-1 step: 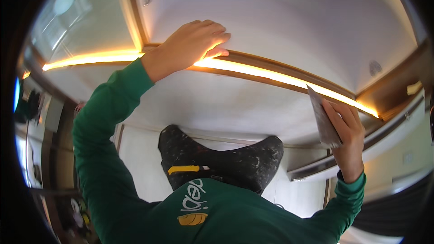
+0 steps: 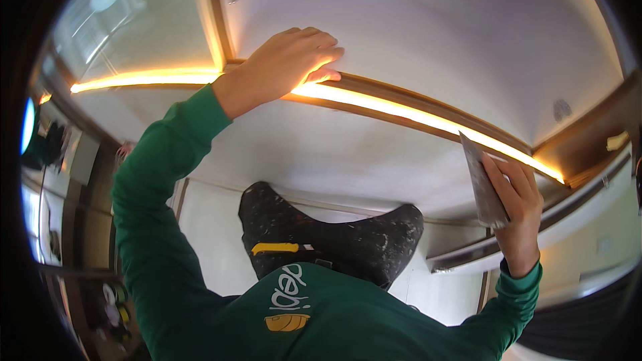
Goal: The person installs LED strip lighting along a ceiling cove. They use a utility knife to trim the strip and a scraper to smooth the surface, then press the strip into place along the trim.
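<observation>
My left hand (image 2: 294,60) reaches up to the brown wooden trim (image 2: 428,97), its fingers lightly bent and the thumb apart from them. It rests at the trim beside a glowing LED light strip (image 2: 394,104), with nothing visible held in it. My right hand (image 2: 518,200) grips a flat grey putty knife (image 2: 483,190) with a wide blade. The blade stands nearly upright, its tip close to the lower side of the light strip. Its handle is hidden by my hand. A yellow utility knife (image 2: 275,248) lies against my dark, paint-spotted trousers (image 2: 368,241).
Beyond the trim is a pale panel (image 2: 414,33) with a grey smudge near each side. A glossy glass pane (image 2: 147,33) stands at the left. Below the strip runs a white surface (image 2: 321,154). Shelves with assorted items (image 2: 114,314) are at lower left, and a white-edged ledge (image 2: 535,237) curves at right.
The view has shifted slightly, so the surroundings sit a little further right. Both hands keep nearly the same pose, and the putty knife remains in my right hand.
</observation>
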The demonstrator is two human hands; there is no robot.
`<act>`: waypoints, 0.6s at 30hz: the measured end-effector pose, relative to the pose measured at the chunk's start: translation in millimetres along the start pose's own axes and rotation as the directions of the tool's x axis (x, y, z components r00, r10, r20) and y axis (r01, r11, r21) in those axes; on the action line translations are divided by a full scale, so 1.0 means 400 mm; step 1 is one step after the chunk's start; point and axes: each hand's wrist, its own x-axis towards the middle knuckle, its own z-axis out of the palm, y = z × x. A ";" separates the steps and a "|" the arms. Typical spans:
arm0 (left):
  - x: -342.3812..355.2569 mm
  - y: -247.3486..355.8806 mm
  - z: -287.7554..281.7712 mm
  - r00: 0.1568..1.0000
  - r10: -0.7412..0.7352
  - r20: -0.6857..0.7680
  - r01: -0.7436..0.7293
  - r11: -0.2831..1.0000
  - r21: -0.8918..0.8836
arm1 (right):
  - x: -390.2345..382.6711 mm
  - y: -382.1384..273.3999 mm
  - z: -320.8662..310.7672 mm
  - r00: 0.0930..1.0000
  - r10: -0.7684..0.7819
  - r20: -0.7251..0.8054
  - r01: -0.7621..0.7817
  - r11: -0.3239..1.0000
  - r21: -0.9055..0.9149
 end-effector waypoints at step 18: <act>-0.510 -0.164 0.008 0.486 -0.312 -0.816 0.543 0.840 0.002 | 0.328 -0.203 0.149 0.916 -0.398 -0.041 0.399 0.903 0.160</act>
